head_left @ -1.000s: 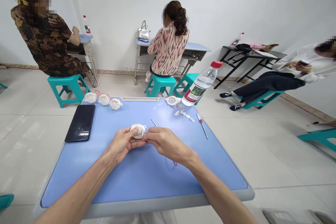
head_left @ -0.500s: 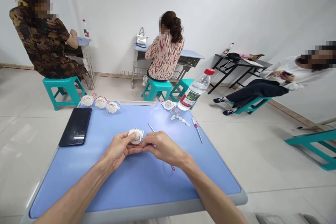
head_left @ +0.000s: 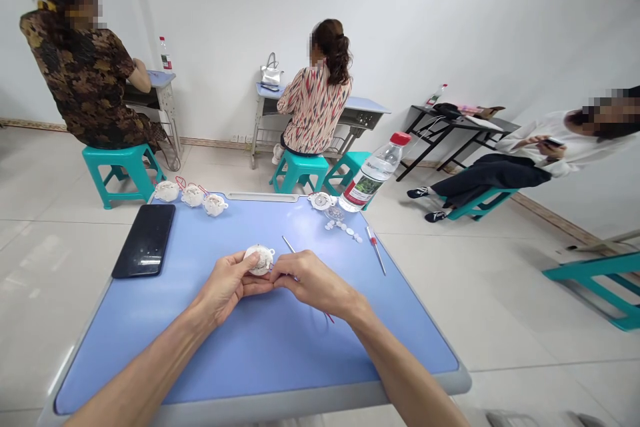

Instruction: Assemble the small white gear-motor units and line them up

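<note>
My left hand (head_left: 231,283) grips a round white plastic disc-shaped part (head_left: 259,259), thumb on its face and fingers beneath. It has a small loop tab on its right edge. My right hand (head_left: 306,278) is closed in a pinch at the disc's right edge, touching my left fingertips. A thin wire seems to be between its fingers, mostly hidden. Red wire (head_left: 329,317) shows below the right hand. A thin metal shaft (head_left: 288,243) sticks out past the right hand; the rest of it is covered.
On the blue desk (head_left: 240,360) lie a black phone (head_left: 145,241), several white discs with red wires (head_left: 192,196), another disc (head_left: 321,200), small white pieces (head_left: 349,232) and a screwdriver (head_left: 376,250). A water bottle (head_left: 370,177) stands tilted in view. Three people sit on stools beyond.
Both hands stay nearly still around the disc. The red wire below my right hand has shifted slightly. The seated person at the left has lowered a hand.
</note>
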Demonstrator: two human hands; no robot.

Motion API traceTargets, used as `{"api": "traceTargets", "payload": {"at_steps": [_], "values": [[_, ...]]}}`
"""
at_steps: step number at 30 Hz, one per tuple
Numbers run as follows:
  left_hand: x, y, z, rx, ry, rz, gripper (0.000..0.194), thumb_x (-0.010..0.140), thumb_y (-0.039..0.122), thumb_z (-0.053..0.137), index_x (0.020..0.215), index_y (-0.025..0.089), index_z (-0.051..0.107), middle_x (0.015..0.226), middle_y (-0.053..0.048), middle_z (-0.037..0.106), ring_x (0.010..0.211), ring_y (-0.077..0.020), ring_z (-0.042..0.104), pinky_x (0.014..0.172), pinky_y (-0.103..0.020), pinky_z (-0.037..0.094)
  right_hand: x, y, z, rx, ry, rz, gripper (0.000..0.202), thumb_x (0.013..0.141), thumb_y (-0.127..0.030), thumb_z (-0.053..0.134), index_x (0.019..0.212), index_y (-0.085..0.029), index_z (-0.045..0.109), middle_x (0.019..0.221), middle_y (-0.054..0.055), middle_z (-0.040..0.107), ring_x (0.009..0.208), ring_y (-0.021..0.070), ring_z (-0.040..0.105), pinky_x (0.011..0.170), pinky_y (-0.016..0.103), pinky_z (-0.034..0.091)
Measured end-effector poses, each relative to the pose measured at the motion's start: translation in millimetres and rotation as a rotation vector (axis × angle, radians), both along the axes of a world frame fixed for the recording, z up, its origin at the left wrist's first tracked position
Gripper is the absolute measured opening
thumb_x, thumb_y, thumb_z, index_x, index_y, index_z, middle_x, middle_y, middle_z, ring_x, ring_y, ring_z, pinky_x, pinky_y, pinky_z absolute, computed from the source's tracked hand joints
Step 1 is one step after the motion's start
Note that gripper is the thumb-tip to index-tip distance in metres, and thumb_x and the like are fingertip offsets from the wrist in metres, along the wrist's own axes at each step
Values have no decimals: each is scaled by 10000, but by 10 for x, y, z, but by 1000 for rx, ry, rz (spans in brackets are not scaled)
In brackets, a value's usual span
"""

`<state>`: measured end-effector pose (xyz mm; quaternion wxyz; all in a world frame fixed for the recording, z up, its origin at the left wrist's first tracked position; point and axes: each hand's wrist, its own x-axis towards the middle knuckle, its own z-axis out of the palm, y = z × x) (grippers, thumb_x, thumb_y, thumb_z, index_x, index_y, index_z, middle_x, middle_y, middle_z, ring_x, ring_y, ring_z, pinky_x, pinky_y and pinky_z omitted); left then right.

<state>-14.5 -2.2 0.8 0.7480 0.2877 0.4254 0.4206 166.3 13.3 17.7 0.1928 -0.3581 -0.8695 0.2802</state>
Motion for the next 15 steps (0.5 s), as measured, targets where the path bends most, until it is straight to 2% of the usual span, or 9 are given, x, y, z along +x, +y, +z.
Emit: {"api": "traceTargets", "payload": {"at_steps": [15], "values": [[-5,8,-13,31,6,-25,245,818,294,647,966,100,668,828,-115,715,685,-170,693,742,-322,586,-21,-43,11,59,-86,-10,229,814,-25,512,775,-188,668,730,0,665,641,117,567,628,222,404]]}}
